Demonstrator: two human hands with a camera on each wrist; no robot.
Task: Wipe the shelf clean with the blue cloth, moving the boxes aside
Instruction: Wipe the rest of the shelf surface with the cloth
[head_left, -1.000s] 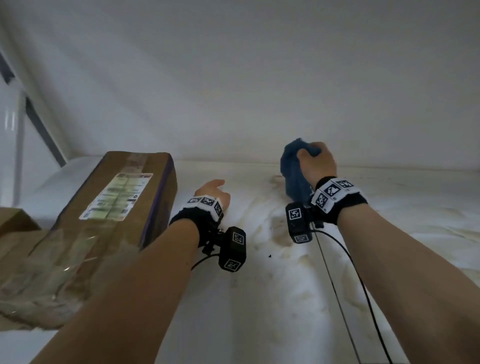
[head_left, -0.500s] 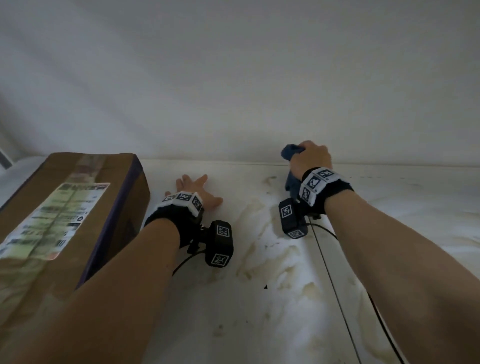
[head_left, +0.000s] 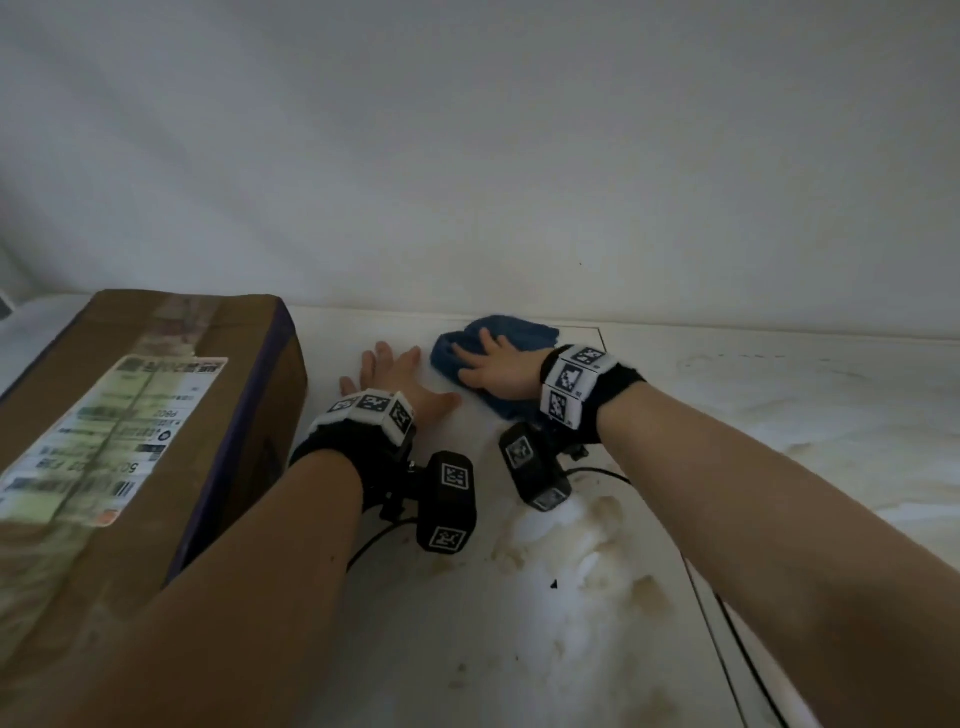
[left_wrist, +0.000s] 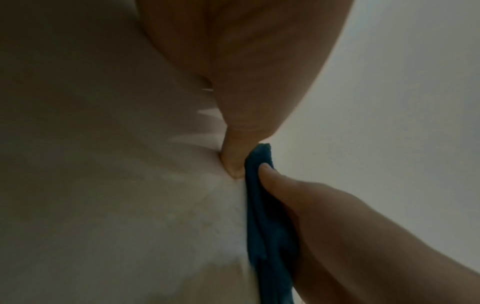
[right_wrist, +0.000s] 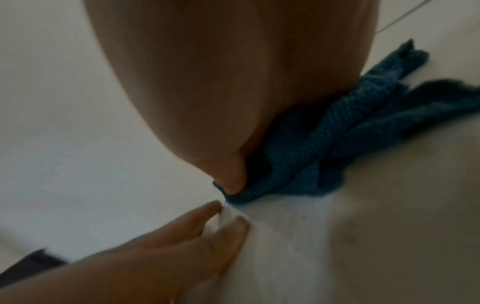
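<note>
change: right hand (head_left: 498, 366) no longer balls up the crumpled blue cloth (head_left: 511, 335) as it did 1 s ago; fingers now spread flat, pressing it onto the stained white shelf surface (head_left: 571, 597). Cloth has gone from lifted to laid down and shifted left, toward the left hand.
meaning: reads as the start of a wipe stroke; brown stains nearer the camera not yet touched.
left hand: (head_left: 387, 371) flat on the shelf, fingers straight and splayed, holding nothing; looks like bracing.
cloth position: on the shelf near the back wall (head_left: 467, 182), just right of the left hand; left wrist view shows its edge (left_wrist: 262, 201) beside the left thumb.
box: brown cardboard box with printed label (head_left: 140, 415) stands left of the left hand, near but apart.
edges: wall close behind the cloth; box blocks the left.
open room: right and toward the camera; thin dark seam line (head_left: 706, 613) runs there, cloth may catch.
</note>
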